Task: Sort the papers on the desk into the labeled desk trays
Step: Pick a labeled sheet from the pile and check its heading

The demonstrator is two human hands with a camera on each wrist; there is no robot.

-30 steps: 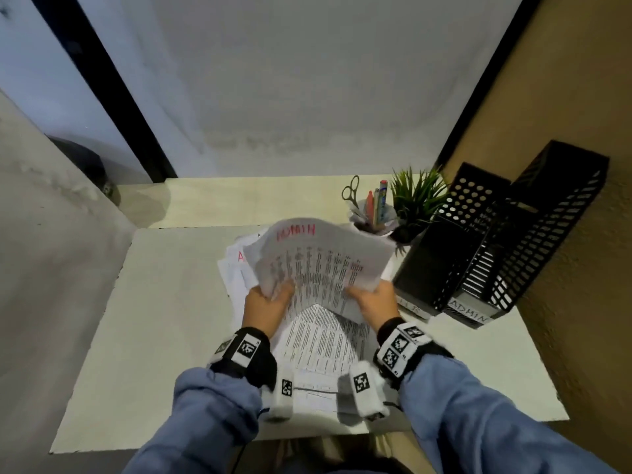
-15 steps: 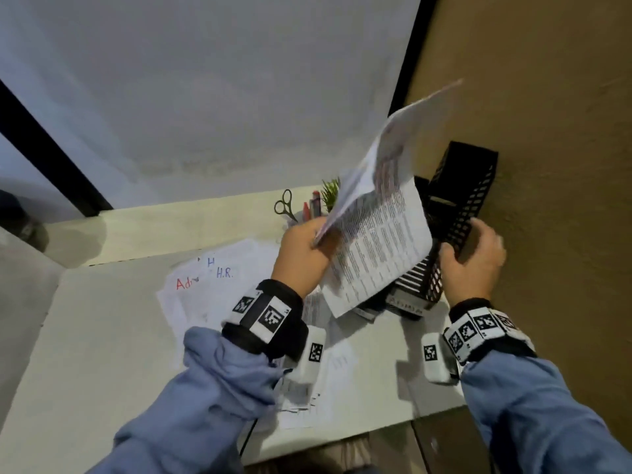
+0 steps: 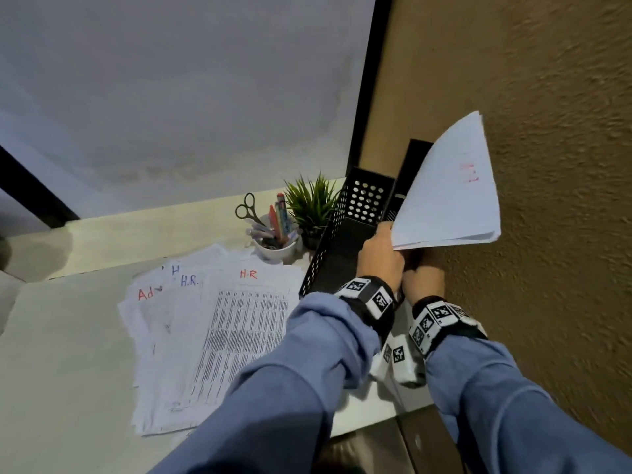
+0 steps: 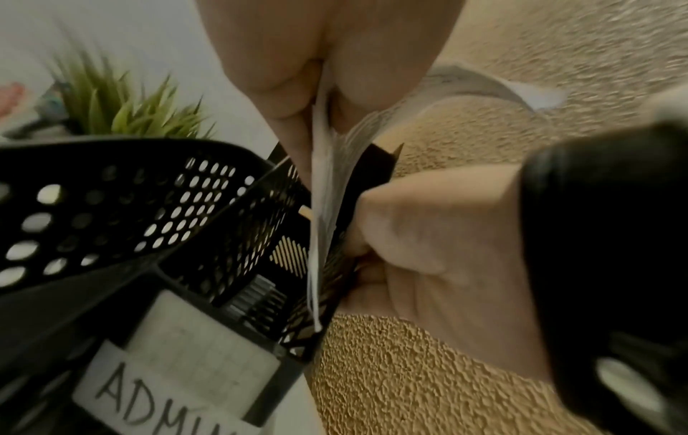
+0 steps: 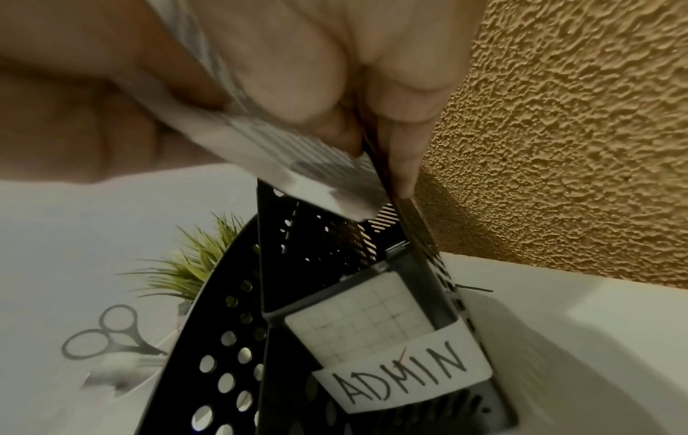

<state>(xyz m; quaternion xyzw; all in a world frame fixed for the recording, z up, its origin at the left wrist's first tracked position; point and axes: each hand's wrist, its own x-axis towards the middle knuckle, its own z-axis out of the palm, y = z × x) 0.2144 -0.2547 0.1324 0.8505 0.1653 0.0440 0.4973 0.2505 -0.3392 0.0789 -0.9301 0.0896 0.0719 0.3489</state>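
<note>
over admin tray (image 5: 402,379), papers (image 3: 448,196) upright, left-hand (image 3: 381,258) pinch

Wall (image 3: 547,165) hard against ADMIN tray (image 5: 372,329); desk (image 3: 68,354) left open.

Desk (image 3: 68,354): papers (image 3: 212,336), cup (image 3: 277,249), plant (image 3: 313,206), trays (image 3: 345,248).

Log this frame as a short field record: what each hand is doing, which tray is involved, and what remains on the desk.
left hand: pinches the paper bundle
right hand: at the ADMIN tray, fingers on its wall-side edge; grip unclear
bundle position: lower edge entering the ADMIN tray
neighbouring tray: round-holed, label hidden
left on desk: loose sheets marked H.R and Ad
also there: pen cup, scissors, potted plant
</note>
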